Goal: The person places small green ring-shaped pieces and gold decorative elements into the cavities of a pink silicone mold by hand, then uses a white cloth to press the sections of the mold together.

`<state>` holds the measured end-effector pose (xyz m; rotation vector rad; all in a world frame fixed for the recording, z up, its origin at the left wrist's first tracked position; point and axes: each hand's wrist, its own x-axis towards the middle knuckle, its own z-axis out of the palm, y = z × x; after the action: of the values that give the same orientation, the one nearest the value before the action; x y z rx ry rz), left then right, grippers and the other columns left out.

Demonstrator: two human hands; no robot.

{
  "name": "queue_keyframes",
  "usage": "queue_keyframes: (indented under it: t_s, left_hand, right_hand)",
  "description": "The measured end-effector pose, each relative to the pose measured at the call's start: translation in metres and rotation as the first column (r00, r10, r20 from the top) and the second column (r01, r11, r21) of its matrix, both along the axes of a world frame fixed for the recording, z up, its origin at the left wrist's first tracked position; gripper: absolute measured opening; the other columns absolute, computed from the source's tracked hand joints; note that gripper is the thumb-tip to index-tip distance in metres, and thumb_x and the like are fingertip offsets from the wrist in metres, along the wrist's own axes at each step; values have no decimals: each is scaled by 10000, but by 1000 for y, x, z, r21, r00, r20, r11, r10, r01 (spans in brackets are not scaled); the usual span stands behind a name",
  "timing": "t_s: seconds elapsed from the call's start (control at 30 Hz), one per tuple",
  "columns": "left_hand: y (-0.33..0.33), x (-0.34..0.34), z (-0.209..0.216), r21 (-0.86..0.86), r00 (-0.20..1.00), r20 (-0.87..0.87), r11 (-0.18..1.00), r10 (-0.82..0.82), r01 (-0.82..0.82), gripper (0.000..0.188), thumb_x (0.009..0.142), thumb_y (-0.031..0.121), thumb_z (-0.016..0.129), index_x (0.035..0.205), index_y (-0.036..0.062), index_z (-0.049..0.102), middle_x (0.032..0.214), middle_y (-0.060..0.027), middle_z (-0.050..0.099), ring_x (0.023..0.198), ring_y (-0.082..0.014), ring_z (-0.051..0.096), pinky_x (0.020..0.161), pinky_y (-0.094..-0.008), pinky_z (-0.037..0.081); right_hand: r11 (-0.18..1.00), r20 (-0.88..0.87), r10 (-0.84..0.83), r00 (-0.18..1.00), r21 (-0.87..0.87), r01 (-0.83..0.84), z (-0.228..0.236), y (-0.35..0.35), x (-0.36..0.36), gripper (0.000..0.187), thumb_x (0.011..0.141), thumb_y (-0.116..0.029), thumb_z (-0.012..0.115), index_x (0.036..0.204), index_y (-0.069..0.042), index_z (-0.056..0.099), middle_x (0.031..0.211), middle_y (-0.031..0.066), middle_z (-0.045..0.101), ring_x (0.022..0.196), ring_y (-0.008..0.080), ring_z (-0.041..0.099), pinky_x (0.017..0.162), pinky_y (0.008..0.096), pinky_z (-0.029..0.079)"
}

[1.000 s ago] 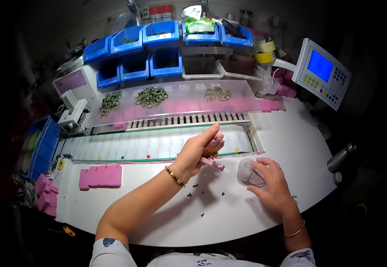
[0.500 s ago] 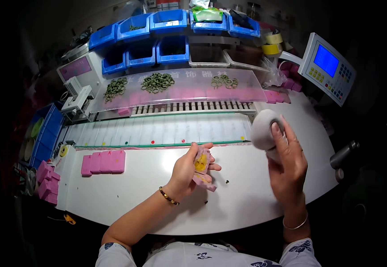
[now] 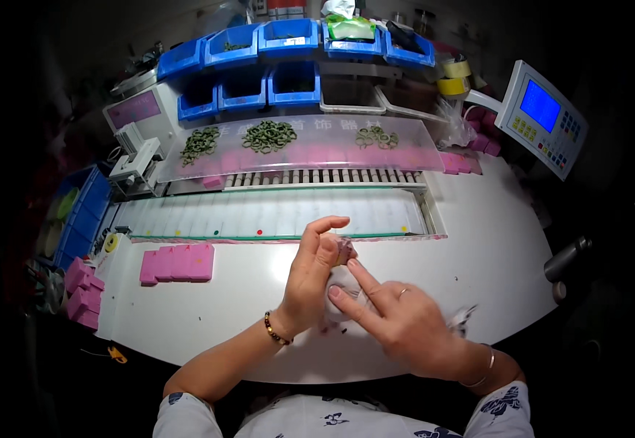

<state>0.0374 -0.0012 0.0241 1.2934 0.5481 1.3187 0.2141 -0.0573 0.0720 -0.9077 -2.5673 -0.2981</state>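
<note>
Above the white worktop, my left hand is closed around a pink rubber mould piece, mostly covered by the fingers and the white pouch. My right hand grips a white rounded pouch, which looks like cloth and is pressed against the mould. From under the right hand pokes a dark-patterned cloth end. Small dark bits lie on the worktop below the hands.
A row of pink blocks sits on the left. Beyond the glass-topped strip, a clear shelf bears piles of green rings. Blue bins stand behind, and a keypad display at right.
My right hand has come left and down, bringing the white pouch from the air against the mould in my left hand. The mould's yellow-stained face is now covered. The view has shifted slightly.
</note>
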Motion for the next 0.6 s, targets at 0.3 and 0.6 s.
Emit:
queue_keyframes:
  t_s: [0.3,0.6]
  left_hand:
    - [16,-28,-10,-272,973,116,949,198,-161,436,1014,455,405,1187,56,414,978,-133,580,709,-250,657,521,-327,533]
    - [10,-22,-6,-517,924,383,827,-6,220,251,983,310,560,1087,93,488,1112,-95,561,1058,-276,627,909,-393,546]
  right_hand:
    - [949,89,-287,954,-106,295,-10,15,48,564,732,-22,615,1282,-143,590,1315,205,558,792,287,600,752,395,485]
    - [945,-40,-249,968,-228,234,-13,31,54,578,782,-69,713,1331,-104,535,1288,184,561,1055,305,593,829,386,474]
